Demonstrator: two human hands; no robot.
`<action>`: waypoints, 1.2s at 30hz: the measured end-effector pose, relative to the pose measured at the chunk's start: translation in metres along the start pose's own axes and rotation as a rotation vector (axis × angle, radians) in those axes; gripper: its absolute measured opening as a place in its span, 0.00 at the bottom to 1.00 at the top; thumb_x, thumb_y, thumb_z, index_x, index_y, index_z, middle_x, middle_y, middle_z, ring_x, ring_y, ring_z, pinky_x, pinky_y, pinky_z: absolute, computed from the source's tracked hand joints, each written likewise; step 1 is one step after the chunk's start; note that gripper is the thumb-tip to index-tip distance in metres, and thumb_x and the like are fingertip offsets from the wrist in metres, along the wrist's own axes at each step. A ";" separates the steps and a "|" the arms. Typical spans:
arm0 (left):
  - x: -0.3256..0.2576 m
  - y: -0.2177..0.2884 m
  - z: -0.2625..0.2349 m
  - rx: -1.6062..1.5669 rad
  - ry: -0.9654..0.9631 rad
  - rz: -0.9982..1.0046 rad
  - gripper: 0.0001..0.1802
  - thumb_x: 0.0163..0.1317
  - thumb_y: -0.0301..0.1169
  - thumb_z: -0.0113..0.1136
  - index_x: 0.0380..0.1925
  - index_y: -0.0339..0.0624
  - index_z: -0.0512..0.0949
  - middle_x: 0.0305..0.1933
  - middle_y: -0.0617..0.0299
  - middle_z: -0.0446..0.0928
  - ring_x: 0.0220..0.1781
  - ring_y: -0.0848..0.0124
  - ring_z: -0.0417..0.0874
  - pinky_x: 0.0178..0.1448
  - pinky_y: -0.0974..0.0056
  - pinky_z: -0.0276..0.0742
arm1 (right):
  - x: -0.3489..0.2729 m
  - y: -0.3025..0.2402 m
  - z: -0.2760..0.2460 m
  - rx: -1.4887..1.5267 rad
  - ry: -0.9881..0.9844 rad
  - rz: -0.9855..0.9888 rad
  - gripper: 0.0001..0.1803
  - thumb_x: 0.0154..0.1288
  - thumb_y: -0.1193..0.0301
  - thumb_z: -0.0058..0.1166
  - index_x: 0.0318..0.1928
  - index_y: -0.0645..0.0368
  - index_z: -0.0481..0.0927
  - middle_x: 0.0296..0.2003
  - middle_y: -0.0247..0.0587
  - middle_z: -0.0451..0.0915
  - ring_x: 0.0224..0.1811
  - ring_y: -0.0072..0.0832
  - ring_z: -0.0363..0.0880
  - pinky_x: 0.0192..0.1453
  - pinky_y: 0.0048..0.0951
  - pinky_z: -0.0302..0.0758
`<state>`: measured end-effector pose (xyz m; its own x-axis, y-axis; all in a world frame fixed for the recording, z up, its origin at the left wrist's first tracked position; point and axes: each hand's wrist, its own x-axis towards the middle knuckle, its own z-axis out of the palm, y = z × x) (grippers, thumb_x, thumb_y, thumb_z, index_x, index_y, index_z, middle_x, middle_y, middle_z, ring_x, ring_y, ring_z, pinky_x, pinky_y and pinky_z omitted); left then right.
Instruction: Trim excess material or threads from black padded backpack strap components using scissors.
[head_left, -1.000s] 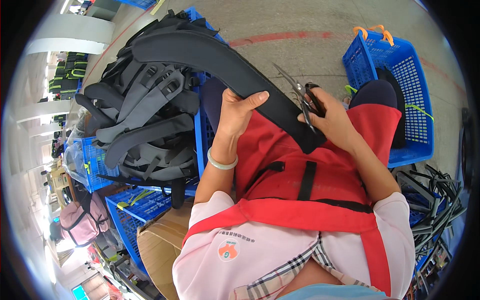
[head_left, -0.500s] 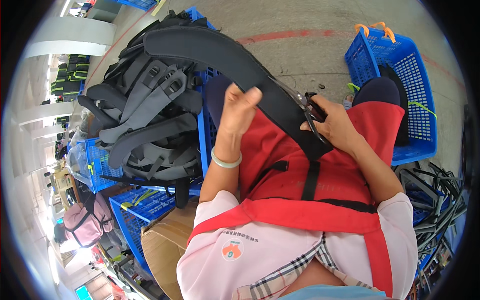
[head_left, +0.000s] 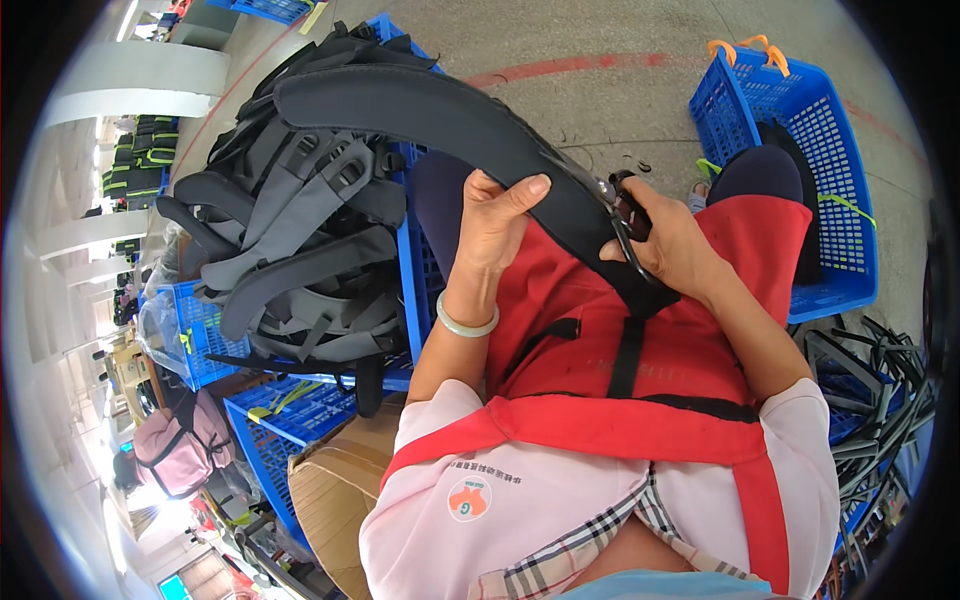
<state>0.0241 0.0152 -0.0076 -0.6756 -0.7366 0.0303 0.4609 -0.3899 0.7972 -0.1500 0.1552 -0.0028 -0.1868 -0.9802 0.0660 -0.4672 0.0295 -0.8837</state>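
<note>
A long, curved black padded strap (head_left: 440,110) stretches across my lap, its rounded end near a pile of similar straps. My left hand (head_left: 497,222) grips its near edge around the middle, thumb on top and fingers beneath. In my right hand (head_left: 668,240) is a pair of scissors (head_left: 628,225) with dark handles. The blades lie along the strap's far edge; whether they are parted I cannot make out. The narrow end of the strap rests on my red apron (head_left: 560,350) below my right hand.
Dark padded straps (head_left: 300,200) heap over a blue crate (head_left: 415,260) at my left. At right stand a blue basket (head_left: 850,210) with dark pieces inside and a tangle of grey-black strips (head_left: 870,410). A cardboard box (head_left: 335,480) sits at lower left; small scraps (head_left: 637,165) litter the floor.
My left hand has moved a little right along the strap, its thumb now lying across it. The strap's rounded end has shifted slightly left and down. My right hand keeps the scissors at the far edge.
</note>
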 end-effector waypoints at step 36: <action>0.001 0.010 0.018 0.039 0.010 0.081 0.08 0.56 0.18 0.65 0.36 0.38 0.82 0.37 0.64 0.83 0.37 0.75 0.81 0.48 0.68 0.77 | 0.003 -0.017 -0.001 0.051 0.020 0.117 0.38 0.44 0.53 0.74 0.49 0.64 0.71 0.29 0.49 0.74 0.30 0.32 0.68 0.39 0.31 0.71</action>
<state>0.0174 0.0204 0.0118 -0.6314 -0.7703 0.0896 0.4907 -0.3074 0.8153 -0.1434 0.1516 0.0127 -0.2543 -0.9667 -0.0300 -0.3970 0.1326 -0.9082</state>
